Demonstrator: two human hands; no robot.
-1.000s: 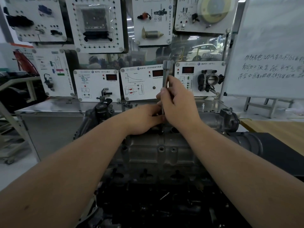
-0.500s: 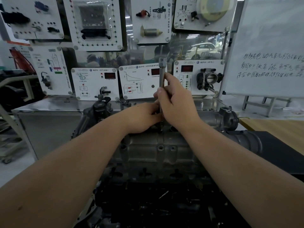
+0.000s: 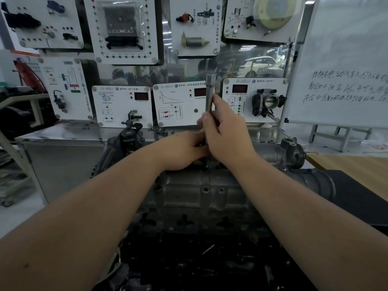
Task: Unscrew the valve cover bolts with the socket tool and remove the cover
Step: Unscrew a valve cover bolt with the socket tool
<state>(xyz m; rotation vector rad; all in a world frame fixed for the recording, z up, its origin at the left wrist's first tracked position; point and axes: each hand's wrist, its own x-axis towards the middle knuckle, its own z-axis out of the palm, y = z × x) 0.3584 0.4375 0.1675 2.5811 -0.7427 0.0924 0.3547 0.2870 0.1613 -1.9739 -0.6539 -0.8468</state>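
A long steel socket tool (image 3: 210, 91) stands upright over the far edge of the grey metal valve cover (image 3: 201, 192). My right hand (image 3: 226, 133) grips its shaft between thumb and fingers, about halfway down. My left hand (image 3: 184, 150) lies on the cover just left of the tool, fingers curled toward the tool's lower end. The tool's tip and the bolt under it are hidden behind both hands. Bolt holes (image 3: 205, 189) show on the cover's near face.
A steel bench (image 3: 63, 135) behind the engine carries white display panels (image 3: 123, 106) with sensors and a throttle body (image 3: 268, 101). A whiteboard (image 3: 344, 66) stands at right. A black intake hose (image 3: 315, 181) runs right of the cover; a wooden table (image 3: 357, 164) lies beyond.
The view has dropped slightly, so tool and hands sit a little higher in frame. Both hands stay on the tool; my right hand's fingers have shifted slightly on the shaft.
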